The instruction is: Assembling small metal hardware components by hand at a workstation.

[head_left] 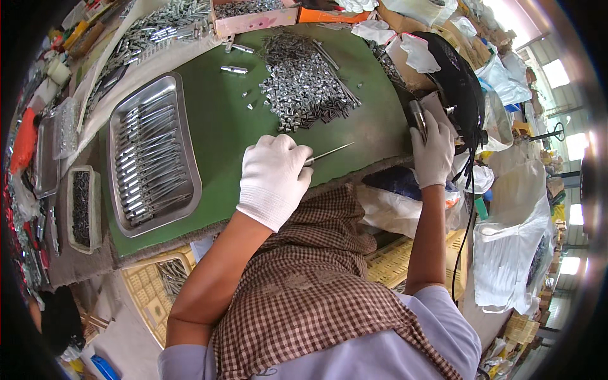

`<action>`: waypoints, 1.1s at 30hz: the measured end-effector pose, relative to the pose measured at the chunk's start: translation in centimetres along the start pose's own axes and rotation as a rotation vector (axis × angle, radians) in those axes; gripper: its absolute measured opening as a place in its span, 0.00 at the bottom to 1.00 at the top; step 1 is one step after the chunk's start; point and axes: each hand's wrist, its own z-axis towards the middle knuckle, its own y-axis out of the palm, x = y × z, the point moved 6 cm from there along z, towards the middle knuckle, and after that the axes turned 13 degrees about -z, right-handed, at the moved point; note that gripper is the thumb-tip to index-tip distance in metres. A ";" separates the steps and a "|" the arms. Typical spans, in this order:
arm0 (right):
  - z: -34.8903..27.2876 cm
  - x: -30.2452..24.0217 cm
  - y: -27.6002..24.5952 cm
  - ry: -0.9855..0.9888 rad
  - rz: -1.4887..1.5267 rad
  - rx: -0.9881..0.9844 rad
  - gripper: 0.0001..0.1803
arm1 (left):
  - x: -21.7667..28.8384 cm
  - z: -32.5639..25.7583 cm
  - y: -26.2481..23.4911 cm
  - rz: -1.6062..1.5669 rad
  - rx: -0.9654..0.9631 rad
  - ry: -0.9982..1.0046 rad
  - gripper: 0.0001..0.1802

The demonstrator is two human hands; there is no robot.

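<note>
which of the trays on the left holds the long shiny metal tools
The big shiny steel tray on the green mat, nearest the left hand. The smaller pale tray further left holds small dark parts instead.

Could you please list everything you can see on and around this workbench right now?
green mat: one, green, covering the bench top
metal tray: one, silver, left on the mat, filled with long metal pieces
pile of small metal parts: one heap, silver, top centre of the mat
thin metal rod: one, silver, held over the mat's near edge
black power tool: one, black, right edge of the bench
small bin: one, pale, left of the tray, holding dark parts
checked cloth: one, brown and white, over the person's front
left hand: white glove, gripping the rod
right hand: white glove, on the tool
</note>
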 end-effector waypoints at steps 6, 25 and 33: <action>3.1 -7.6 -1.6 -0.186 0.357 0.097 0.17 | 0.7 0.0 0.6 0.034 0.012 0.054 0.08; 16.5 -18.1 7.8 -0.296 0.266 -0.487 0.25 | -16.0 -4.5 -22.2 0.301 0.161 -0.354 0.11; 7.5 -13.2 -1.3 -0.197 0.799 -0.071 0.10 | -17.0 -4.4 -21.7 0.517 -0.058 -0.298 0.12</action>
